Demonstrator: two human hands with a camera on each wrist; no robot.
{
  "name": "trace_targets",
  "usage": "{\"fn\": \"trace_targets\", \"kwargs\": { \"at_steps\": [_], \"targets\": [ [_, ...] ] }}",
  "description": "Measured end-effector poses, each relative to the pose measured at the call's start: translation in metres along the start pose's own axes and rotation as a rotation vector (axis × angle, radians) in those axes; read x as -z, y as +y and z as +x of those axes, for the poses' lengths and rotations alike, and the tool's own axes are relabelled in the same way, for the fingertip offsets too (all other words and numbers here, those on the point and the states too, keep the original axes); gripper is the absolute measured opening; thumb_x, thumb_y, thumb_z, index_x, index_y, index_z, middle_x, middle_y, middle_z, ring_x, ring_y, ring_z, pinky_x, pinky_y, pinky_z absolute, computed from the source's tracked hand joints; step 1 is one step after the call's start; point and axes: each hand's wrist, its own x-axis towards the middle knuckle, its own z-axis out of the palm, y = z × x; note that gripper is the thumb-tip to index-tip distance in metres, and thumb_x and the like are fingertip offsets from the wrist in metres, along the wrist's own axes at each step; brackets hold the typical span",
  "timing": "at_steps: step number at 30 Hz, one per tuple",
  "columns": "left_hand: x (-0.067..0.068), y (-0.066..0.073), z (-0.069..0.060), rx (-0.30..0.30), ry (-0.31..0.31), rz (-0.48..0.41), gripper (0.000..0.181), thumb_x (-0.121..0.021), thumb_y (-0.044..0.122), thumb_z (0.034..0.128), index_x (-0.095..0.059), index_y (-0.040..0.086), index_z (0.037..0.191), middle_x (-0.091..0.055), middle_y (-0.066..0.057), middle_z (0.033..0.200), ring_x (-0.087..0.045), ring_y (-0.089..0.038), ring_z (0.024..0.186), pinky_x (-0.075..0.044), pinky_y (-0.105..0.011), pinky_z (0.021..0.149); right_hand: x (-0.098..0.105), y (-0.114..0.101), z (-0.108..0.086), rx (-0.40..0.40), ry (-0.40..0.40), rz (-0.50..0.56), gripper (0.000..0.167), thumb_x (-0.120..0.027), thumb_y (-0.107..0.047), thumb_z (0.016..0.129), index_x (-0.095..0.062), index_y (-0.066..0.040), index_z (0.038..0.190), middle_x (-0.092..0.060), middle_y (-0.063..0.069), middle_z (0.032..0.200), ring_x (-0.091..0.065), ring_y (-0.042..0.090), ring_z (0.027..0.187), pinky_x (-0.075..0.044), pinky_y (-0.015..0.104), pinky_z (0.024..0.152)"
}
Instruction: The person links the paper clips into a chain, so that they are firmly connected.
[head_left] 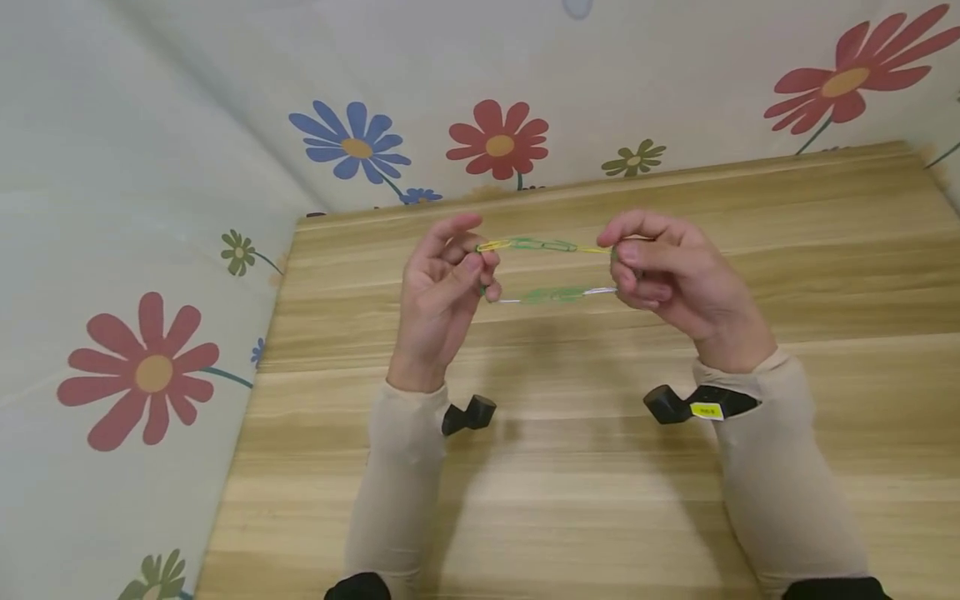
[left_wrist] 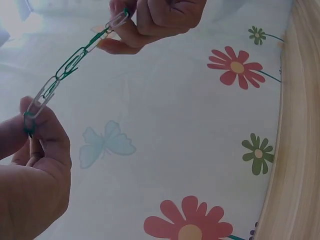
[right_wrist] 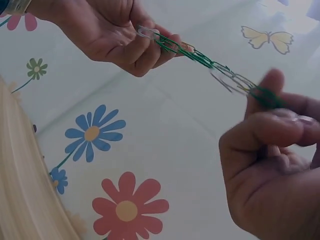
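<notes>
A chain of linked paper clips, green, yellow and white, is stretched between my two hands above the table. It forms a loop, with a second strand of clips running below the first. My left hand pinches one end between thumb and fingers. At the other end my right hand grips the clips with thumb and curled fingers. The left wrist view shows green and white clips slanting from one hand to the other. In the right wrist view the clips bunch together near the right fingertips, partly hidden.
Beneath the hands lies a wood-grain table. A pale wall covering printed with flowers rises along the table's left and far edges. Black wrist cameras stick out from both sleeves.
</notes>
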Motion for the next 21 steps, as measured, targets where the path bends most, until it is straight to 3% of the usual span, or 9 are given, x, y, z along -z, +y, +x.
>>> {"fn": "trace_targets", "kwargs": {
  "at_steps": [3,6,9,11,14,16,21],
  "targets": [
    [-0.002,0.001,0.001,-0.012,-0.007,0.060,0.046,-0.074,0.015,0.0921,-0.058,0.012,0.135,-0.067,-0.004,0.097,-0.061,-0.013,0.075,-0.046,-0.019,0.055,0.001,-0.001,0.000,-0.063,-0.095,-0.063,0.034,-0.032,0.006,0.105,-0.063,0.006,0.120,-0.068,0.012,0.080,-0.025,0.013,0.041,-0.025,0.022,0.041],
    [-0.004,0.002,0.000,-0.031,-0.053,0.176,0.048,-0.067,0.008,0.0973,-0.052,0.013,0.143,-0.067,-0.002,0.098,-0.055,-0.012,0.068,-0.038,-0.019,0.049,-0.002,-0.002,0.002,-0.154,-0.137,-0.258,0.033,-0.035,-0.009,0.110,-0.062,0.000,0.126,-0.066,0.010,0.073,-0.024,0.015,0.036,-0.025,0.024,0.035],
    [-0.007,0.002,0.000,-0.039,-0.110,0.322,0.044,-0.056,-0.004,0.0987,-0.049,0.000,0.142,-0.067,0.000,0.097,-0.049,-0.013,0.062,-0.031,-0.021,0.046,-0.006,0.000,0.002,-0.244,-0.167,-0.464,0.031,-0.041,-0.020,0.111,-0.062,-0.005,0.128,-0.060,0.009,0.062,-0.024,0.018,0.034,-0.019,0.028,0.032],
    [-0.009,0.003,-0.001,-0.033,-0.136,0.413,0.043,-0.052,-0.011,0.0963,-0.048,-0.008,0.139,-0.066,0.000,0.097,-0.047,-0.015,0.060,-0.029,-0.023,0.044,-0.009,0.002,0.002,-0.270,-0.199,-0.529,0.027,-0.044,-0.017,0.110,-0.062,-0.004,0.126,-0.055,0.010,0.057,-0.025,0.019,0.033,-0.018,0.028,0.030],
    [-0.010,0.005,-0.002,-0.001,-0.158,0.515,0.038,-0.054,-0.012,0.0954,-0.050,-0.014,0.133,-0.066,-0.002,0.096,-0.045,-0.017,0.057,-0.031,-0.024,0.045,-0.009,0.005,0.004,-0.261,-0.248,-0.445,0.023,-0.042,-0.007,0.109,-0.062,0.000,0.118,-0.058,0.010,0.059,-0.027,0.019,0.032,-0.021,0.028,0.028],
    [-0.010,0.006,-0.003,0.042,-0.174,0.551,0.035,-0.056,-0.010,0.0954,-0.054,-0.013,0.131,-0.066,-0.005,0.096,-0.047,-0.019,0.058,-0.035,-0.026,0.047,-0.007,0.006,0.004,-0.218,-0.270,-0.298,0.023,-0.039,-0.001,0.108,-0.061,0.002,0.112,-0.064,0.010,0.071,-0.029,0.019,0.032,-0.023,0.029,0.028],
    [-0.003,0.004,-0.003,0.168,-0.224,0.531,0.032,-0.059,-0.003,0.0960,-0.058,-0.011,0.127,-0.066,-0.010,0.093,-0.052,-0.020,0.061,-0.039,-0.026,0.049,-0.002,0.006,0.002,-0.088,-0.277,0.056,0.029,-0.029,0.005,0.106,-0.058,0.006,0.107,-0.067,0.019,0.104,-0.034,0.018,0.038,-0.024,0.029,0.033]
  ]
}}
